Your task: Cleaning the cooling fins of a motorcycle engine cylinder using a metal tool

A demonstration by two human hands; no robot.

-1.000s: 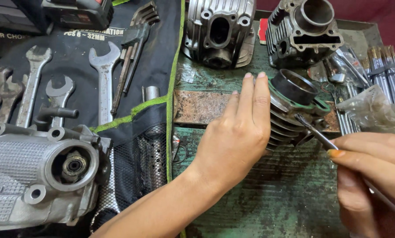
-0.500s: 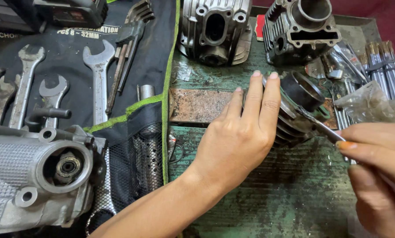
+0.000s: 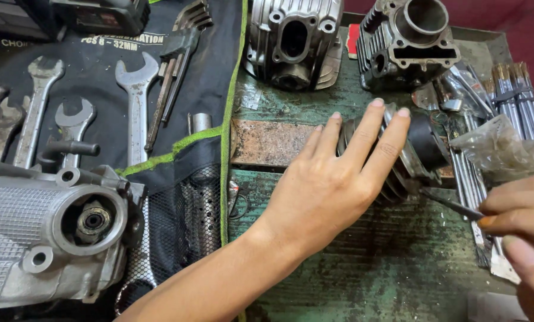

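My left hand (image 3: 332,179) lies over a dark finned engine cylinder (image 3: 419,152) tipped on its side on the green worktop, fingers spread across its fins. At the right edge my right hand (image 3: 517,229) pinches a thin dark metal tool (image 3: 452,204). The tool's tip touches the lower rim of the cylinder.
A cylinder head (image 3: 293,39) and a second finned cylinder (image 3: 407,42) stand at the back. Several spanners (image 3: 135,101) lie on a black tool roll at left. A grey engine casing (image 3: 46,229) sits at front left. Brushes (image 3: 517,89) and a plastic bag (image 3: 499,152) lie right.
My left hand has rolled the cylinder further onto its side, its bore now facing right. My right hand has dropped lower, bringing the tool's tip to the cylinder's lower rim.
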